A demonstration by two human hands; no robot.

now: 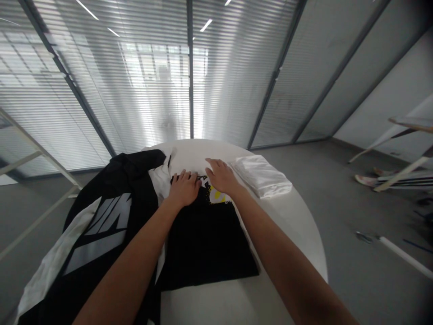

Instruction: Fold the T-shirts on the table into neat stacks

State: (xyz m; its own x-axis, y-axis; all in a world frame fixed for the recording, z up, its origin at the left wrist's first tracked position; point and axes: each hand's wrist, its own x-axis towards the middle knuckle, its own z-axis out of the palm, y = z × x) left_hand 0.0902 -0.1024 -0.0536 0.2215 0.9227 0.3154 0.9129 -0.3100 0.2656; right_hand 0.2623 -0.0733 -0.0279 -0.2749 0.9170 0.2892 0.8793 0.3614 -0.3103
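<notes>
A black T-shirt (pixel 206 239) with a yellow and white print lies partly folded on a round white table (pixel 297 216). My left hand (pixel 184 187) rests on its far edge, fingers together and curled down onto the cloth. Beside it, my right hand (pixel 219 175) lies flat on the printed part with the fingers stretched forward. Whether the left fingers pinch the fabric is hidden.
A folded white garment (pixel 262 175) sits on the table to the right of my hands. A pile of black and white clothing with a large grey logo (pixel 98 230) hangs over the table's left side. Blinds cover glass walls behind. Rods and shoes lie on the floor at right.
</notes>
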